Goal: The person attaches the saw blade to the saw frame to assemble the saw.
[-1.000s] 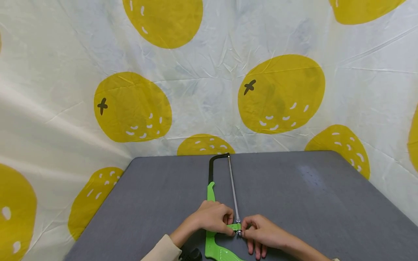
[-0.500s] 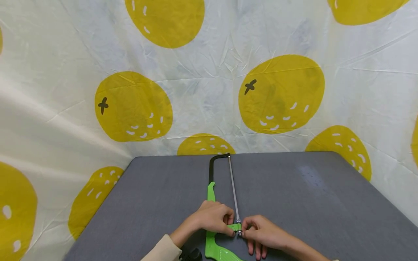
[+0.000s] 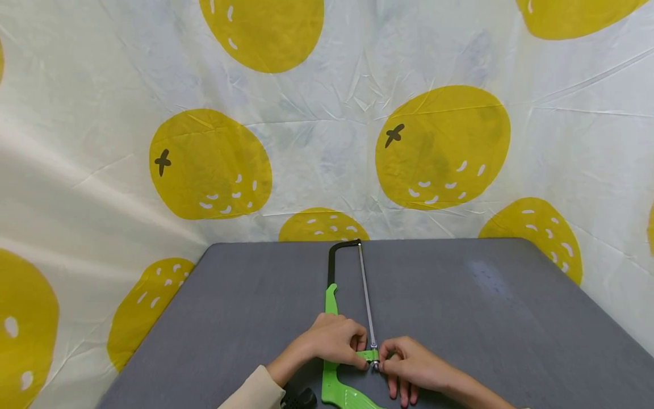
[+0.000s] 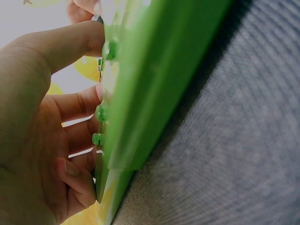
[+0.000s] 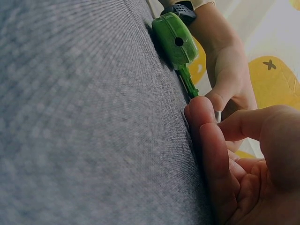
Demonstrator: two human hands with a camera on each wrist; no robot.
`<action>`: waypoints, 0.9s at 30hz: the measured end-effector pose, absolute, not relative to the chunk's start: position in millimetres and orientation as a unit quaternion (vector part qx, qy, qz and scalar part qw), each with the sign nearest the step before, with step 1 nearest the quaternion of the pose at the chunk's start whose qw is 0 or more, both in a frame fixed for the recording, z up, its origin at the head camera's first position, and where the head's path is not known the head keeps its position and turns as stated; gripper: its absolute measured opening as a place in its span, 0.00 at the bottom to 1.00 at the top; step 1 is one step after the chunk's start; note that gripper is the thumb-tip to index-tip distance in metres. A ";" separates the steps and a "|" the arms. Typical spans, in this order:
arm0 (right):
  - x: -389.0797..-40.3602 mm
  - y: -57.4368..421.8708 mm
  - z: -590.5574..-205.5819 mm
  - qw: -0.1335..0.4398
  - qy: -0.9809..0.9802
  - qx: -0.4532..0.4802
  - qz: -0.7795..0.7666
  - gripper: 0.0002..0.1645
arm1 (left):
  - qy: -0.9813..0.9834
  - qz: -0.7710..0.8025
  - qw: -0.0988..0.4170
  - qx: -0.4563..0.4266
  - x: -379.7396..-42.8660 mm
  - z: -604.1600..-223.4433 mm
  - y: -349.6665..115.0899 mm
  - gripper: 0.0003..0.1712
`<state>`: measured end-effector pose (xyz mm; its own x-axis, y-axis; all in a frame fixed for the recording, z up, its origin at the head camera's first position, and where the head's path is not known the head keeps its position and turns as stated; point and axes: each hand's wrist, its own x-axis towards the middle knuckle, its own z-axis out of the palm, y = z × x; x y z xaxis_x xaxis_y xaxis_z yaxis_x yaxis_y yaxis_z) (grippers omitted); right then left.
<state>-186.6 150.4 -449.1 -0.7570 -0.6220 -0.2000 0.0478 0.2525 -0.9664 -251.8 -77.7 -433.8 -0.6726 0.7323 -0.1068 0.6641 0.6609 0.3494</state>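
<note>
A hacksaw [image 3: 331, 372] lies flat on the grey table, its green handle towards me and its black frame end pointing away. The thin silver blade [image 3: 367, 298] runs along its right side to a green bracket [image 3: 368, 355]. My left hand [image 3: 334, 341] holds the green frame, thumb along the bracket; in the left wrist view its fingers rest against the green side. My right hand [image 3: 414, 363] pinches the small silver wing nut [image 3: 375, 366] at the near end of the blade. In the right wrist view, fingers mostly hide the nut.
The grey table [image 3: 245, 307] stretches out around the saw. A white curtain [image 3: 327, 159] with yellow fruit prints hangs behind and at the sides. A black device [image 3: 301, 399] sits at my left wrist, beside the cream sleeve [image 3: 255, 390].
The wing nut looks slightly turned between my right fingers. Both hands and the hacksaw stay in place; the head view shifts slightly.
</note>
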 end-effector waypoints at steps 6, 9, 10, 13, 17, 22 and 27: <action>-187.0 150.2 -447.7 0.292 0.737 -0.190 -0.580 0.08 | 0.903 0.138 0.116 0.389 -251.2 -430.9 -77.7 0.15; -186.5 150.2 -447.2 0.290 0.737 -0.192 -0.580 0.08 | 0.903 0.138 0.117 0.389 -250.9 -429.9 -77.8 0.14; -186.3 150.3 -447.1 0.290 0.736 -0.192 -0.580 0.08 | 0.903 0.137 0.117 0.390 -250.9 -430.0 -77.8 0.14; -185.6 150.4 -447.2 0.289 0.736 -0.194 -0.581 0.07 | 0.903 0.138 0.116 0.391 -251.3 -430.6 -77.7 0.14; -185.2 150.2 -448.2 0.290 0.731 -0.196 -0.585 0.07 | 0.903 0.137 0.114 0.391 -250.7 -431.1 -77.8 0.14; -184.7 150.4 -449.3 0.296 0.725 -0.198 -0.590 0.08 | 0.903 0.135 0.113 0.392 -249.6 -431.1 -77.8 0.14; -184.7 150.5 -450.6 0.296 0.726 -0.196 -0.590 0.07 | 0.903 0.134 0.114 0.393 -249.1 -431.4 -77.9 0.14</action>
